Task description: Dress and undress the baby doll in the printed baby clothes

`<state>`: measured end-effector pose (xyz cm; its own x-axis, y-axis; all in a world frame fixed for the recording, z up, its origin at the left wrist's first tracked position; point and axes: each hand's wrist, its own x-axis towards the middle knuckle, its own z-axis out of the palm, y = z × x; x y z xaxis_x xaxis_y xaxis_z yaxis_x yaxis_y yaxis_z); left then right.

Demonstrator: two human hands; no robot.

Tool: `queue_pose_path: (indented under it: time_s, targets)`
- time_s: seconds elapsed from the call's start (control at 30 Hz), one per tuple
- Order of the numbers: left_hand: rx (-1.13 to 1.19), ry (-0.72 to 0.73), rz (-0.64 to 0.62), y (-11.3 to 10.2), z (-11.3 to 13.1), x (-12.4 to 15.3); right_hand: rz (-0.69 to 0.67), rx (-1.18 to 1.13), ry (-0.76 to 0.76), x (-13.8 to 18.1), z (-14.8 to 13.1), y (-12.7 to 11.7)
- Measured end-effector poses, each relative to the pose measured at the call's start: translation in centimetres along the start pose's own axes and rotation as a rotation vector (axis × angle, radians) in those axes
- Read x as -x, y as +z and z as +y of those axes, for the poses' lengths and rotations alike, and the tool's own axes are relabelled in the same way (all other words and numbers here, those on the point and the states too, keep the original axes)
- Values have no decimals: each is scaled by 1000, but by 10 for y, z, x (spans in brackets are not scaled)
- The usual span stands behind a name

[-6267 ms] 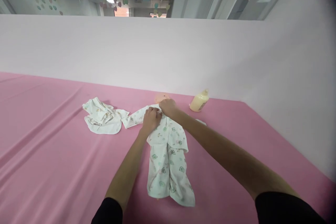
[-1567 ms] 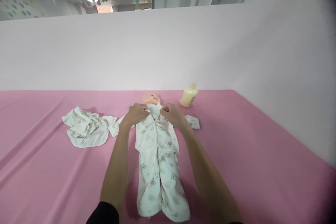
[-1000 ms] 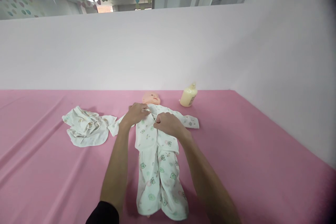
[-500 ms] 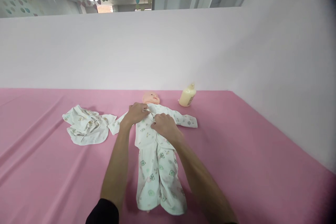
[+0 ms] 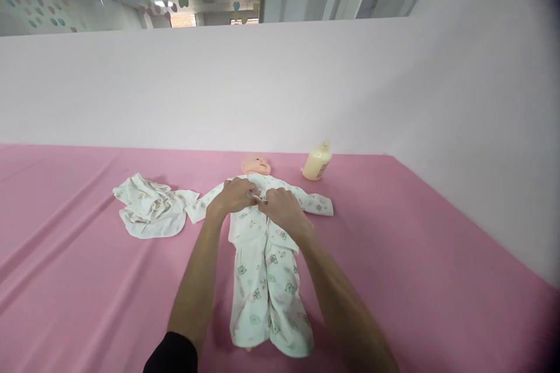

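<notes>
The doll lies on its back in the middle of the pink tablecloth, head away from me, dressed in a white printed top and trousers. My left hand and my right hand meet on the chest of the top. Both have the fingers curled shut and pinch its front edges. Between them shows a small white piece, a tie or a snap, too small to tell. To do this well, I think I must hold both edges flat and pull evenly, so the cloth does not bunch at the neck. A crumpled spare garment lies just beside the doll's sleeve on my left. A cream bottle stands near the head on the right, close to the white wall. Neither is in the way of my hands.
</notes>
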<state>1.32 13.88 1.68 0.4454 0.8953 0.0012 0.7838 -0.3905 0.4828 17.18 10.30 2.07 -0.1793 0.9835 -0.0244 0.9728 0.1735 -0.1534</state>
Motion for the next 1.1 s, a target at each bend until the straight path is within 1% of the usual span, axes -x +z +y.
queue_pose_path:
  time_s: [0.07, 0.13, 0.23, 0.3, 0.4, 0.57, 0.63, 0.77, 0.87, 0.93, 1.1]
  targets:
    - [-9, 14, 4, 0, 2, 1, 12, -49, -15, -2, 5, 0]
    - [-20, 36, -8, 0, 7, 3, 0, -165, -58, -5, 13, -1]
    - [16, 67, -32, -2, 16, 7, -89, -438, -118, -8, 28, -4]
    - [83, 64, -40, -4, 21, 10, -149, -590, -119, -8, 37, -6]
    - [142, 54, -41, -6, 23, 12, -186, -688, -131, -7, 45, -9]
    - [43, 90, -33, -5, 21, 12, -239, -708, -205, -8, 50, -8]
    - [30, 96, -36, -5, 23, 12, -227, -675, -233, -10, 50, -6]
    - [70, 109, -50, -6, 28, 13, -176, -535, -251, -15, 47, -2]
    - [78, 81, -19, -9, 25, 15, -160, -504, -258, -16, 46, -1]
    - [67, 39, 13, -14, 20, 18, -130, -510, -219, -14, 48, -3]
    - [54, -103, 90, -31, 0, 30, -81, -507, -51, -6, 58, -13]
